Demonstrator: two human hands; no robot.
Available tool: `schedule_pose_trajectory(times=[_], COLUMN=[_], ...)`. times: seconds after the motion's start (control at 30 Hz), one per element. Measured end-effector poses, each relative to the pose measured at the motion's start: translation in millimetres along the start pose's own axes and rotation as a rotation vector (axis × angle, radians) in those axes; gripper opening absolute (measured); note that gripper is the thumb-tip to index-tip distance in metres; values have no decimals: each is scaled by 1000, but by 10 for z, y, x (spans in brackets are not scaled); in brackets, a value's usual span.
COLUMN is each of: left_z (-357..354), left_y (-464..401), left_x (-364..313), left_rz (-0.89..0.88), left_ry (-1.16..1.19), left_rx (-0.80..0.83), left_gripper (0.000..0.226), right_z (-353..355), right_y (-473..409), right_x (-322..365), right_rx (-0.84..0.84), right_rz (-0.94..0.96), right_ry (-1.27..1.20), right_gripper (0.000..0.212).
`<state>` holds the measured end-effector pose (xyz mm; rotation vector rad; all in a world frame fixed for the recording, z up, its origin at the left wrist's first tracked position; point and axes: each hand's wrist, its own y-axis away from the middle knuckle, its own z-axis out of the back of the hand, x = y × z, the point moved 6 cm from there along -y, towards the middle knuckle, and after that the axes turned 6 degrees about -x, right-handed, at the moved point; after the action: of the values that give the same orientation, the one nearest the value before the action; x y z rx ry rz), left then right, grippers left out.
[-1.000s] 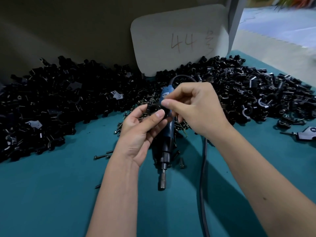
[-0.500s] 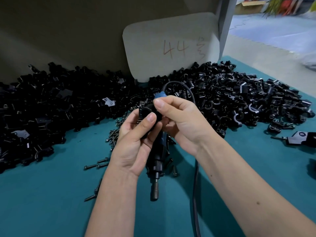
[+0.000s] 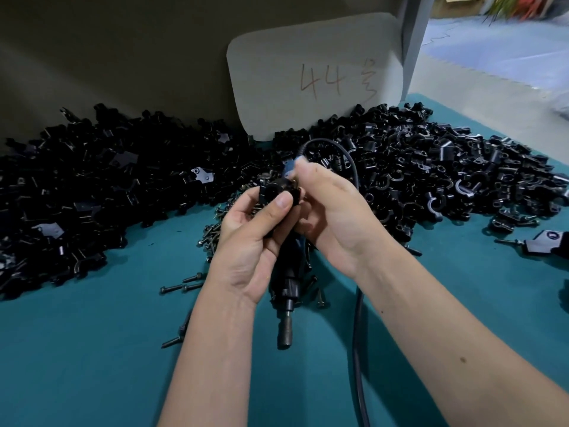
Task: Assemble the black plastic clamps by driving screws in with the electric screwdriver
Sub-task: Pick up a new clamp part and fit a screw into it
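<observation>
**Desk editor:** What's nearest the lens?

**Photographer:** Two forearms reach in over a teal-covered desk (image 3: 92, 365). Between them a blue-and-black corded electric screwdriver (image 3: 288, 291) lies flat, bit end toward the viewer, its black rubber cable (image 3: 357, 334) trailing along the right.

**Desk editor:** And the hands?

**Photographer:** The left hand (image 3: 249, 241) has its grip curled round a small black plastic clamp (image 3: 277, 192), thumb pressed on the front face, raised above the screwdriver. The right hand (image 3: 332, 211) pinches at the clamp's right side; whether a screw sits in those fingertips is too blurred to tell.

**Desk editor:** How will the piece handle?

**Photographer:** Judging by its size, light and rigid, smooth enough to twist under a spinning bit. Best held by the outer body, fingers clear of the screw hole.

**Desk editor:** Farther back?

**Photographer:** Loose dark metal screws (image 3: 184, 286) scatter just beyond the wrists. Behind them, heaps of black clamp parts (image 3: 92, 195) run across the desk, with a pale card marked "44" (image 3: 317, 78) propped against the wall.
</observation>
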<state>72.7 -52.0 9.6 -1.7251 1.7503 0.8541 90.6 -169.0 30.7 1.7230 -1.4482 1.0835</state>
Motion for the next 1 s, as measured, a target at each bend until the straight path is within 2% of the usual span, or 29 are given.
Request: schedule_pose_trajectory(times=[0.07,0.1,0.17,0.23,0.3,0.37,0.43,0.53,0.6,0.67,0.73,0.83,0.9,1.0], left_z=[30,43,38,10,4,24,22,3,15,37,39,1,-3,-2], left_y=[-8,-6,1,13,19,1,2,25,19,3,-4,27,21,10], left_x=[-30,-43,-56,-51,-48,-71,-78,-52,-46,-73,-80,-41,-27,-61], left_rz=[2,-2,-14,-19,-4,-16,-20,-15,-21,-26,-33,-27,-26,-39], left_ry=[23,24,-11,-44,-11,2,-5,-8,4,14,2,-9,-9,-16], left_rx=[-7,-10,-3,-11,-39,-37,-20,-43,-50,-44,-25,-42,-40,-39], left_gripper=[27,25,34,53,70,63,54,79,85,78,67,80,80,63], right_z=[-20,-27,-14,-8,-12,-19,-26,-24,-46,-60,-60,-33,-34,-50], right_y=[14,15,5,-1,5,24,26,19,30,54,54,57,57,64], right_x=[0,5,-4,-27,-43,-28,4,-1,-21,-2,37,32,17,31], right_rx=[34,20,-40,-77,-55,-44,-91,-171,-133,-111,-161,-248,-220,-154], right_rz=[-2,9,20,22,6,7,41,67,38,31,61,99,85,66], right_ry=[-31,-21,8,22,-2,0,56,66,33,48,83,104,91,59], right_gripper=[18,16,3,14,12,19,14,22,19,19,15,22,15,12])
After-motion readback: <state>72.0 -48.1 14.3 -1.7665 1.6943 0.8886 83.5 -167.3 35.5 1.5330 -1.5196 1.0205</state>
